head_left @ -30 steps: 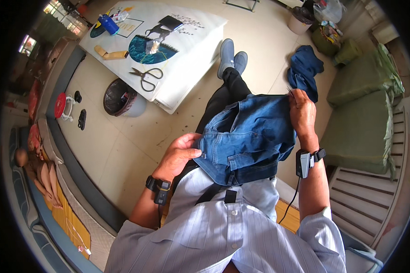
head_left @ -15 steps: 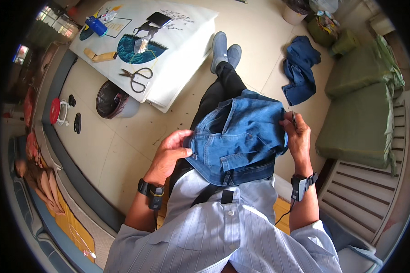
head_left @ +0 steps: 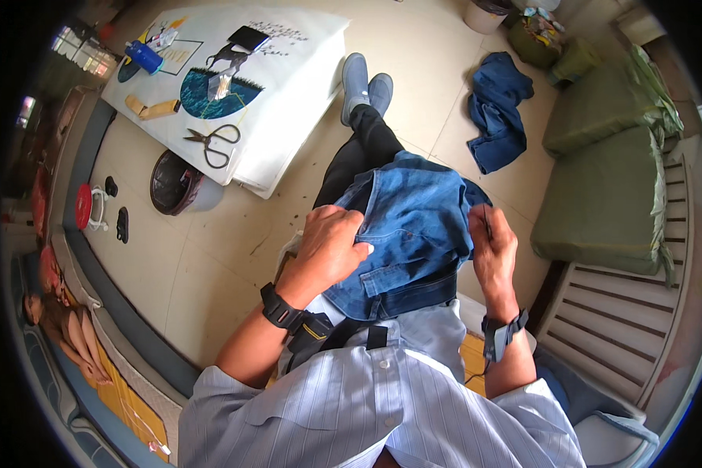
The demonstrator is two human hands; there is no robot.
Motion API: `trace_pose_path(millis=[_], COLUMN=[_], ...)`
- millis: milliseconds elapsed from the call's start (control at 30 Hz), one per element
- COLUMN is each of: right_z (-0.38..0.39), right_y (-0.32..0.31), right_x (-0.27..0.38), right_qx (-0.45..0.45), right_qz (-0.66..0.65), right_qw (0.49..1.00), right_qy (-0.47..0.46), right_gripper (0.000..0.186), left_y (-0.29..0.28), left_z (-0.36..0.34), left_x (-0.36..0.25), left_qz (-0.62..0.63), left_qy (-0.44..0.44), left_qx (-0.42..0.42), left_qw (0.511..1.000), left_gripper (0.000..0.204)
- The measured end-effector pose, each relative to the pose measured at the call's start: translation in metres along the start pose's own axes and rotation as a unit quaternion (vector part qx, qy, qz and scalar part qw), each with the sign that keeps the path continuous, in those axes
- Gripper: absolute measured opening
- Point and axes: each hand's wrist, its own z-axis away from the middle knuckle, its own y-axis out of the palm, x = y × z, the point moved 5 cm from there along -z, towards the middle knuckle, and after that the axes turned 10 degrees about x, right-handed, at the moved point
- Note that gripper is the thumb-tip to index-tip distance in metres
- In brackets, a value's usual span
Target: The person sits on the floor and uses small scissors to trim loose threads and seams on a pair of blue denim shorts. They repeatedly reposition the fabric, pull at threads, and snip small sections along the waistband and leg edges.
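Observation:
Across my lap lies a blue denim garment [head_left: 413, 203] with seams, a belt loop and a dark opening near its left side. My left hand [head_left: 329, 246] is closed on the garment's left part, back of the hand up, thumb pointing right. At the garment's right edge, my right hand [head_left: 493, 238] is closed round a slim dark tool [head_left: 487, 218]; its kind is too small to make out. The fingers of that hand also touch the denim rim.
Another denim piece [head_left: 499, 109] lies on the floor ahead. Scissors [head_left: 213, 145] and a blue bottle [head_left: 143, 57] rest on the covered table [head_left: 288, 117]. A bin [head_left: 178, 183] stands beneath its edge. Green cushions [head_left: 600, 195] sit on a slatted bench to the right; a person [head_left: 74, 331] is at far left.
My left hand has moved right and inward over the denim, from its left edge. My right hand stays at the right edge with the slim tool. The whole view has shifted slightly.

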Motion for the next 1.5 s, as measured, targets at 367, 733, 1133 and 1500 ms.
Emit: trace_pose_path(millis=[367,733,1133,1500], right_z=[0.044,0.023,0.01,0.051], right_y=[0.028,-0.04,0.036,0.027], right_x=[-0.043,0.055,0.015,0.07], right_qx=[0.057,0.272,0.176,0.127], right_qz=[-0.039,-0.206,0.026,-0.156], right_qw=[0.998,0.94,0.983,0.979], right_qy=[-0.009,-0.01,-0.049,-0.044], right_gripper=[0.028,0.013,0.023,0.011], left_y=[-0.008,-0.085,-0.014,-0.016], left_z=[-0.004,0.054,0.058,0.045], left_x=[-0.012,-0.016,0.048,-0.008], left_qz=[0.15,0.633,0.671,0.644], left_qy=[0.052,-0.02,-0.14,-0.079], left_qx=[-0.051,-0.01,0.035,0.111], left_qw=[0.986,0.774,0.727,0.753], left_gripper=[0.021,0.011,0.027,0.06])
